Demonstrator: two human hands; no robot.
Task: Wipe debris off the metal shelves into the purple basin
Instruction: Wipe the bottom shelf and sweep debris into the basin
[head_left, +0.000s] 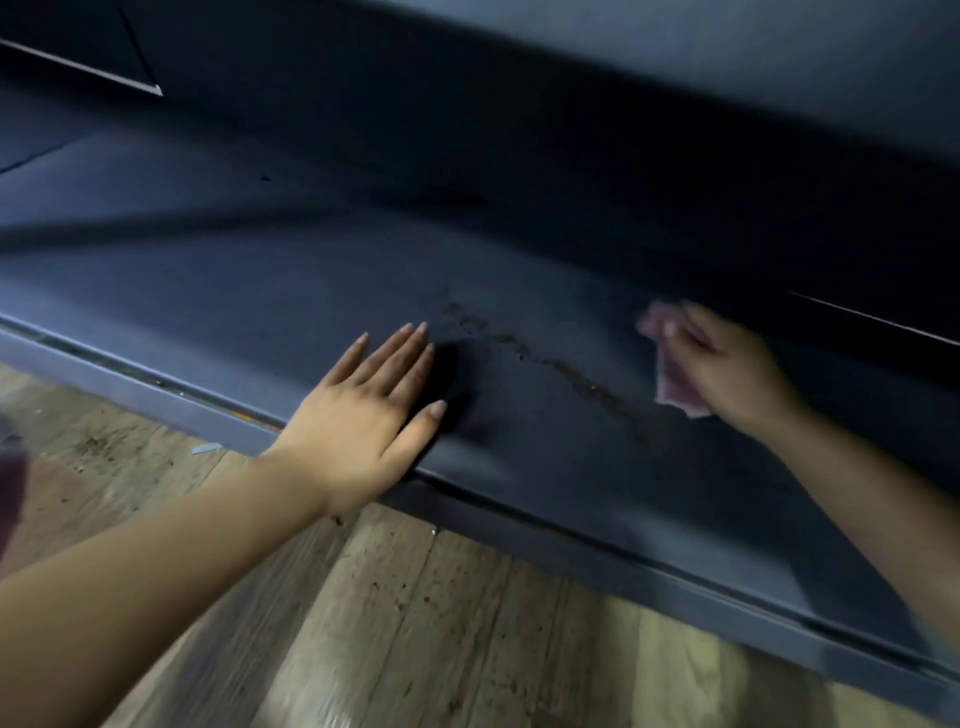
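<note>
A dark blue-grey metal shelf (260, 270) runs across the view. A thin line of brown debris (566, 369) lies on it between my hands. My left hand (363, 415) rests flat on the shelf near its front edge, fingers straight and together. My right hand (727, 369) is blurred and grips a pinkish-purple cloth (675, 384) on the shelf, just right of the debris line. A purple shape (10, 493) at the far left edge may be the basin; only a sliver shows.
The shelf's front lip (571, 551) runs diagonally from left to lower right. Below it lies a wooden plank floor (415, 623) speckled with crumbs. A higher shelf (675, 62) overhangs the back, leaving deep shadow beneath.
</note>
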